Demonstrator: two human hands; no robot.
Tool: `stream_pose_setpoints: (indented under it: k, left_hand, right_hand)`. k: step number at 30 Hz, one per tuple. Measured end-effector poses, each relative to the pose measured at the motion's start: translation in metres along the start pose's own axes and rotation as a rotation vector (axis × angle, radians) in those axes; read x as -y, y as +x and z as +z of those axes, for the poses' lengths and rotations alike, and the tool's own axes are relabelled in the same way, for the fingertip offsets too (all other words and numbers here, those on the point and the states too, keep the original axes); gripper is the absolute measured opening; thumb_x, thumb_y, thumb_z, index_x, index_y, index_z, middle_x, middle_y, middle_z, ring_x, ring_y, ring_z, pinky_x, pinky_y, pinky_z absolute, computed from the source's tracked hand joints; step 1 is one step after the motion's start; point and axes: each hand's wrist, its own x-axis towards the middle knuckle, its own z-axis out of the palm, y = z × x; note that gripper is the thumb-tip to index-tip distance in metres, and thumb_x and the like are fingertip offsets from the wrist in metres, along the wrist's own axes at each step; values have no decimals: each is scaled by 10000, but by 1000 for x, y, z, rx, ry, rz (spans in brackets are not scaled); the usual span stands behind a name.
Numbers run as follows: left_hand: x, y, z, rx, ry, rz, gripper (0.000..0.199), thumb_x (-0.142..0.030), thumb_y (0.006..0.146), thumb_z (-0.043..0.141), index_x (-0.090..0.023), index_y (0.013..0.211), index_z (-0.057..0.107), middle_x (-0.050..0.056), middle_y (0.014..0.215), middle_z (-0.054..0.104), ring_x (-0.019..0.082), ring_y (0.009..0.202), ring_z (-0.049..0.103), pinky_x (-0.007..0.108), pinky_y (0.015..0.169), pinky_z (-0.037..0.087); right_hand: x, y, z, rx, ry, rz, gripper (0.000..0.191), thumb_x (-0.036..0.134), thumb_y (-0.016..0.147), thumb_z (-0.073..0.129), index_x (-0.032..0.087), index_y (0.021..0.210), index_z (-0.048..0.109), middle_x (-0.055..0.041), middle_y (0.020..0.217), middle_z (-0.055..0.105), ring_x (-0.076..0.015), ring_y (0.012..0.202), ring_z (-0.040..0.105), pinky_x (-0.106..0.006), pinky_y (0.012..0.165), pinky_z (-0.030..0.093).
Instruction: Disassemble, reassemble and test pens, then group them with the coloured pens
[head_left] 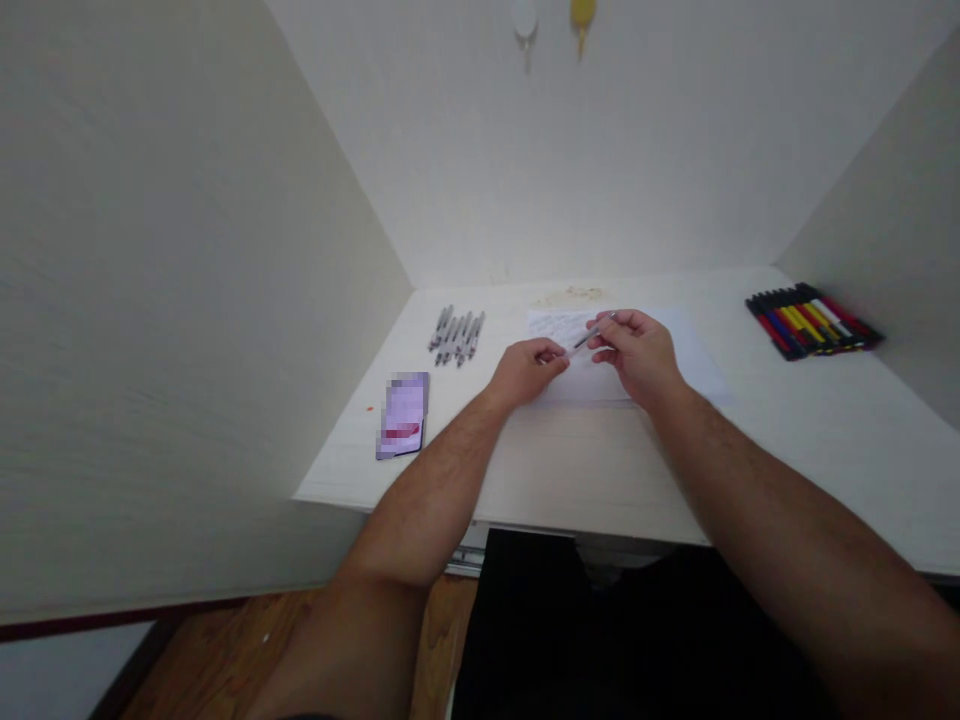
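Over the sheets of white paper (694, 350), my right hand (637, 350) pinches a thin pen (592, 333) between thumb and fingers. The pen slants down toward my left hand (529, 370). My left fingertips are closed at its lower end, at the paper's left side. Faint handwriting shows on the upper left of the paper, partly hidden behind my hands. Left of my hands lies a group of clear pens (457, 336) on the white desk (592, 470).
A phone (403, 414) lies at the desk's left edge, near my left forearm. Several coloured markers with black caps (814, 322) lie in a row at the right. Walls enclose the desk at the back and sides. Two hooks (582, 15) hang on the back wall.
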Motion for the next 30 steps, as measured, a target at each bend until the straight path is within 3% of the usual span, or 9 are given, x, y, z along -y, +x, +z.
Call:
stream_pose_setpoints:
  k: [7,17,30]
  left_hand:
    - [2,0,1,-27,24,65,292,-358,814,645,-207,1049,729,14,822,710,120,723,606,236,693,456]
    - [0,2,0,-23,32,99,164,-307,814,634,-187,884,720,5,809,695,114,733,583,241,720,438]
    - [-2,1,-2,-24,71,105,182,-323,822,611,-178,846,719,15,780,683,129,724,564,253,693,425]
  right_hand:
    - [0,0,-1,1,-3,12,269,331,661,781,181,802,608,-36,899,679,-101,661,628,-210,517,540]
    - [-1,2,-2,18,-11,25,269,321,675,766,187,801,569,-30,887,684,-101,665,640,-205,520,533]
    - [-2,1,-2,23,80,21,299,315,613,828,183,762,603,-17,829,696,-110,629,653,-210,487,546]
